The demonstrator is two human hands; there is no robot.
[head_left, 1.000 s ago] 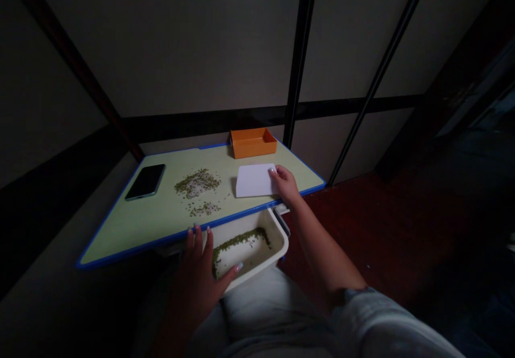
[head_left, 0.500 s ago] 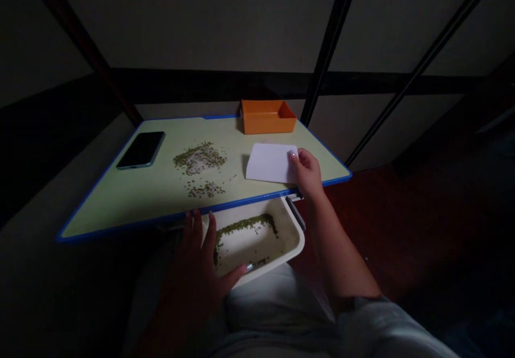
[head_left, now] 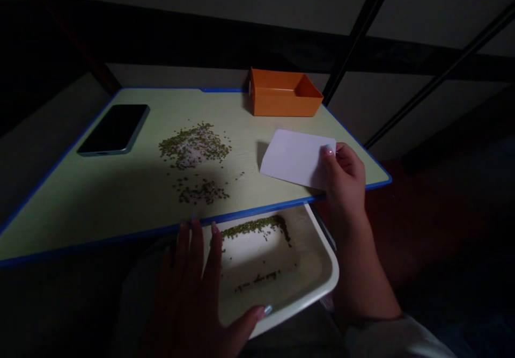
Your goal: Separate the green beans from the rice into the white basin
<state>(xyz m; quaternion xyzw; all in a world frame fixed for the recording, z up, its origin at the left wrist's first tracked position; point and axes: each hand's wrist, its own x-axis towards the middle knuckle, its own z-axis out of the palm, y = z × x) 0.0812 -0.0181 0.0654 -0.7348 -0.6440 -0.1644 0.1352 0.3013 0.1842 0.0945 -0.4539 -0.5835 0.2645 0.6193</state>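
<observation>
My right hand (head_left: 346,178) pinches the right edge of a white card (head_left: 295,156), thumb on top, and holds it tilted just above the table's front right part. Left of it lies a loose heap of small green beans (head_left: 197,146), mixed with pale grains. A smaller, darker scatter of beans (head_left: 203,191) is in front of the heap. My left hand (head_left: 201,288) rests spread over the left end of a white tub (head_left: 322,288), thumb across its near rim, fingertips by the table edge. Inside the tub, green beans (head_left: 257,226) line the far side.
The pale table (head_left: 132,202) has a blue edge that overhangs the tub. A dark phone (head_left: 115,129) lies at the left. An orange open box (head_left: 286,102) stands at the back right. Panelled doors (head_left: 225,4) rise behind the table.
My view has moved closer to the table. My right hand still holds the card, now turned slightly and its left end lifted a little. My left hand stays at the tub.
</observation>
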